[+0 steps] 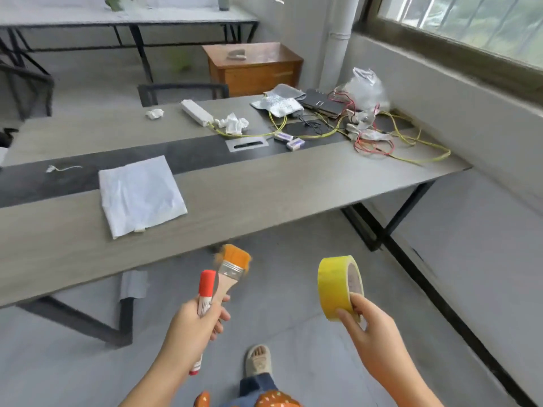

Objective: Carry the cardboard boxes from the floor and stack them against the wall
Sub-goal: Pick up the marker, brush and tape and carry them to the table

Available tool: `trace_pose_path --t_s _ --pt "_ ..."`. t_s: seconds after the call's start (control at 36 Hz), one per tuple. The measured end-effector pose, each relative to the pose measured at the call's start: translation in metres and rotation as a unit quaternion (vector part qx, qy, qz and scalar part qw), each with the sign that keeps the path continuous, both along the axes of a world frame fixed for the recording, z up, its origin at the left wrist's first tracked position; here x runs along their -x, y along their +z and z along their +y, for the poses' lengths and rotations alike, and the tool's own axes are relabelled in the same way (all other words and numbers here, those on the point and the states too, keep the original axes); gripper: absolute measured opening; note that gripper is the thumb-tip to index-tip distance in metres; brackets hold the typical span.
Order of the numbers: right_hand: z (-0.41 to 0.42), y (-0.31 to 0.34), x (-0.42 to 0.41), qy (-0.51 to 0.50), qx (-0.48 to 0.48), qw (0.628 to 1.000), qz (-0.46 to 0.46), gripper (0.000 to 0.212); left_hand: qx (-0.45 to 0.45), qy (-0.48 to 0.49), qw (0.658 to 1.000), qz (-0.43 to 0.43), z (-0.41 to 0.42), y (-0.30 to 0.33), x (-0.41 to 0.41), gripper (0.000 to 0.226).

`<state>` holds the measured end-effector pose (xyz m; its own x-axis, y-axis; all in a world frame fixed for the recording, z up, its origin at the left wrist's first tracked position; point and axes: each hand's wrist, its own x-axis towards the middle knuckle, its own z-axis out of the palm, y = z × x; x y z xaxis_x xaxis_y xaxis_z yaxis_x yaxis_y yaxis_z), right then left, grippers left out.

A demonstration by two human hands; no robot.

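Note:
No cardboard box shows in the head view. My left hand (195, 321) grips a red-capped marker (205, 287) and a paintbrush with orange bristles (230, 268) together, both pointing up. My right hand (363, 318) holds a roll of yellow tape (335, 284) by its lower rim, thumb inside the core. Both hands hang over the grey floor, just in front of the long grey table (264, 198).
On the table lie a white folded sheet (141, 195), crumpled tissue (233, 123), a white power strip (196, 112), yellow and red wires (382, 139) and a plastic bag (365, 88). A wooden cabinet (255, 69) stands behind. The wall with a window runs along the right.

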<state>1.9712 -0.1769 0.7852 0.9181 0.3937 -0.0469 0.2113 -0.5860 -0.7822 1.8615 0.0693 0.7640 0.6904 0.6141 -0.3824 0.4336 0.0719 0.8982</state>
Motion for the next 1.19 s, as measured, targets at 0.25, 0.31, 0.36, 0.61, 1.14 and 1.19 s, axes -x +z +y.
trace_pose_path --t_s 0.25,0.31,0.36,0.61,1.14,1.19 --pt "0.053 0.013 -0.158 0.034 0.047 0.998 0.013 0.025 -0.073 -0.041 0.996 -0.007 0.058 0.043 -0.174 0.02" --pt "0.066 0.011 -0.189 0.047 0.054 0.997 0.019 0.023 -0.069 -0.045 0.997 -0.004 0.067 0.04 -0.2 0.018" --pt "0.078 0.007 -0.223 0.057 0.059 0.996 0.023 0.02 -0.066 -0.037 0.997 0.015 0.076 0.03 -0.222 0.017" --pt "0.138 -0.023 -0.391 0.196 0.173 0.965 0.014 0.006 -0.11 -0.067 0.976 0.178 0.115 -0.027 -0.347 0.015" --pt "0.286 -0.088 -0.519 0.387 0.357 0.824 -0.21 0.039 -0.362 -0.131 0.851 0.357 0.189 -0.085 -0.494 0.053" --pt "0.286 -0.095 -0.516 0.394 0.367 0.813 -0.223 0.042 -0.381 -0.121 0.854 0.333 0.195 -0.095 -0.49 0.062"
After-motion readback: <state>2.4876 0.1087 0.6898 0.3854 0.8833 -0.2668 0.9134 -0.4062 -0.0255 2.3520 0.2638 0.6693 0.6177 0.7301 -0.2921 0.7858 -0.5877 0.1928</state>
